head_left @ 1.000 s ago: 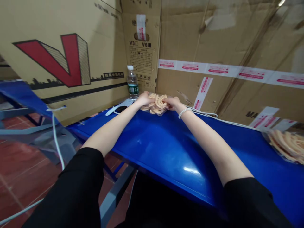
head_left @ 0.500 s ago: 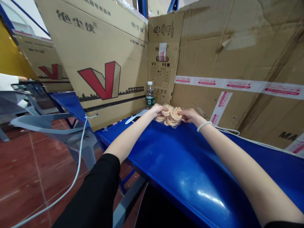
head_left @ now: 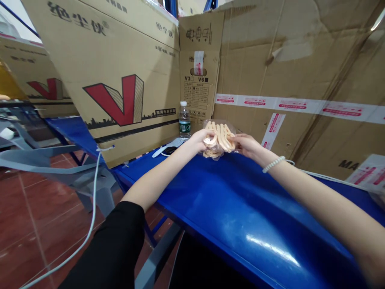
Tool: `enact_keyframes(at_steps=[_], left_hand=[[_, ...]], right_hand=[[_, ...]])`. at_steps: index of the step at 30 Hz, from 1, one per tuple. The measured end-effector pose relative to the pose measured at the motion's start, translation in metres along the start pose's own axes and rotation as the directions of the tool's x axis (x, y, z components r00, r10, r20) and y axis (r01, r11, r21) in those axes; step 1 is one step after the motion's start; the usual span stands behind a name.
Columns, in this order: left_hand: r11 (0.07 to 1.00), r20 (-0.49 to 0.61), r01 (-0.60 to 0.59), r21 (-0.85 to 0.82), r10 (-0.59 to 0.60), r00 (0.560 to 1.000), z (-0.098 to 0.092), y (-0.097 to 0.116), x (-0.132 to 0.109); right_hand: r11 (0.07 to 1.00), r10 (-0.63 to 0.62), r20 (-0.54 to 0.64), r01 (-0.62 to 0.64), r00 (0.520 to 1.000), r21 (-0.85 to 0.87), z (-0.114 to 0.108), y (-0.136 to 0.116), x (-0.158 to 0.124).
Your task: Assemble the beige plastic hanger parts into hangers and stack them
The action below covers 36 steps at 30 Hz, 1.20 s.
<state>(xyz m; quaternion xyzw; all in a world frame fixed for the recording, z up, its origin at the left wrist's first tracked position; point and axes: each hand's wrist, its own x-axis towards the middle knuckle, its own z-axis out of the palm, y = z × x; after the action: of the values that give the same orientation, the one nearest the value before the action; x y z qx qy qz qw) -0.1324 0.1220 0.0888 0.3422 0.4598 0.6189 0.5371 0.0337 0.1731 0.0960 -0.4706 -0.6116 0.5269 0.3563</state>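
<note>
Clamping left side of clear-wrapped peach-coloured bundle (head_left: 222, 135) with left hand (head_left: 200, 139); pinching right side with right hand (head_left: 248, 145). Holding bundle over far part of blue table (head_left: 210, 196), just right of bottle (head_left: 184, 121), in front of cardboard (head_left: 243, 68).

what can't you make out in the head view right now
All in the head view:
- Left hand: some fingers, hidden by the pale bagged pieces.
- Lettering after "MA": covered by tape.
- Printed table on cardboard: text too small.
- Object at right edge: cut off, blurred.
</note>
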Motion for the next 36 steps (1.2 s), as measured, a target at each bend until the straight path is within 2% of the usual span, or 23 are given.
enact_keyframes(at_steps=[2,5,7,8,9,11,13,15,16,17,18,20,23,24,25,26,28,29,30,31,32,34,36], left_hand=[[1.0,0.044,-0.017,-0.026,0.018,0.999,0.021,-0.011,-0.016],[0.986,0.133,-0.164,-0.02,0.165,0.977,0.049,-0.035,-0.047],[0.927,0.237,-0.341,0.154,0.301,0.924,0.061,-0.053,-0.071],[0.839,0.299,-0.474,0.267,0.395,0.868,0.065,-0.062,-0.082],[0.706,0.4,-0.616,0.35,0.482,0.78,0.067,-0.071,-0.092],[0.39,0.625,-0.848,0.358,0.575,0.528,0.067,-0.088,-0.11],[0.121,0.789,-0.951,0.286,0.533,0.305,0.066,-0.104,-0.122],[-0.146,0.885,-0.968,0.202,0.451,0.117,0.065,-0.119,-0.129],[-0.248,0.919,-0.954,0.169,0.391,0.061,0.066,-0.125,-0.132],[-0.316,0.937,-0.936,0.153,0.347,0.036,0.066,-0.13,-0.134],[-0.352,0.951,-0.925,0.146,0.308,0.033,0.067,-0.133,-0.136],[-0.33,0.969,-0.934,0.135,0.24,0.055,0.068,-0.134,-0.139],[-0.09,0.972,-0.99,0.107,0.217,0.085,0.067,-0.123,-0.139],[0.02,0.962,-0.992,0.127,0.243,0.128,0.065,-0.117,-0.137],[0.114,0.941,-0.978,0.176,0.272,0.201,0.064,-0.112,-0.134],[0.183,0.907,-0.948,0.259,0.291,0.304,0.062,-0.107,-0.129],[0.246,0.786,-0.827,0.505,0.266,0.559,0.059,-0.099,-0.114],[0.263,0.706,-0.737,0.622,0.217,0.674,0.057,-0.098,-0.105],[0.28,0.634,-0.649,0.707,0.156,0.758,0.056,-0.097,-0.097],[0.281,0.596,-0.593,0.755,0.082,0.799,0.054,-0.098,-0.089],[0.261,0.6,-0.583,0.77,0.015,0.8,0.053,-0.099,-0.082],[0.224,0.634,-0.612,0.759,-0.04,0.772,0.052,-0.102,-0.073],[0.221,0.66,-0.637,0.739,-0.05,0.749,0.052,-0.106,-0.071]], right_hand=[[1.0,-0.016,-0.027,0.017,1.0,0.026,-0.017,0.009,-0.021],[0.996,-0.032,-0.034,0.035,0.999,0.078,-0.054,0.026,-0.059],[0.996,-0.014,-0.002,0.014,1.0,0.086,-0.079,0.039,-0.088],[0.997,0.004,0.023,-0.006,1.0,0.082,-0.091,0.047,-0.104],[0.997,0.016,0.041,-0.019,0.999,0.072,-0.101,0.054,-0.119],[1.0,0.005,0.061,-0.007,0.998,0.029,-0.117,0.07,-0.148],[0.999,-0.029,0.078,0.03,0.996,-0.011,-0.128,0.085,-0.169],[0.998,-0.056,0.07,0.058,0.996,-0.022,-0.137,0.098,-0.181],[0.998,-0.06,0.055,0.061,0.997,-0.018,-0.142,0.104,-0.183],[0.998,-0.058,0.03,0.058,0.998,-0.01,-0.147,0.109,-0.184],[0.999,-0.05,-0.006,0.05,0.999,-0.002,-0.154,0.113,-0.182],[0.999,-0.03,-0.089,0.031,0.996,0.007,-0.171,0.118,-0.178],[0.993,-0.121,-0.25,0.117,0.961,-0.031,-0.198,0.117,-0.175],[0.977,-0.212,-0.299,0.199,0.931,-0.072,-0.205,0.115,-0.177],[0.947,-0.321,-0.329,0.296,0.888,-0.127,-0.21,0.11,-0.181],[0.902,-0.43,-0.326,0.387,0.842,-0.191,-0.212,0.105,-0.186],[0.788,-0.598,-0.195,0.527,0.777,-0.317,-0.209,0.091,-0.201],[0.731,-0.637,-0.062,0.577,0.768,-0.364,-0.205,0.084,-0.209],[0.67,-0.653,0.094,0.631,0.752,-0.39,-0.199,0.078,-0.216],[0.62,-0.642,0.247,0.681,0.726,-0.39,-0.193,0.073,-0.222],[0.586,-0.607,0.378,0.715,0.699,-0.381,-0.188,0.07,-0.227],[0.566,-0.486,0.569,0.735,0.664,-0.374,-0.18,0.068,-0.232],[0.565,-0.344,0.656,0.707,0.671,-0.426,-0.177,0.071,-0.233]])
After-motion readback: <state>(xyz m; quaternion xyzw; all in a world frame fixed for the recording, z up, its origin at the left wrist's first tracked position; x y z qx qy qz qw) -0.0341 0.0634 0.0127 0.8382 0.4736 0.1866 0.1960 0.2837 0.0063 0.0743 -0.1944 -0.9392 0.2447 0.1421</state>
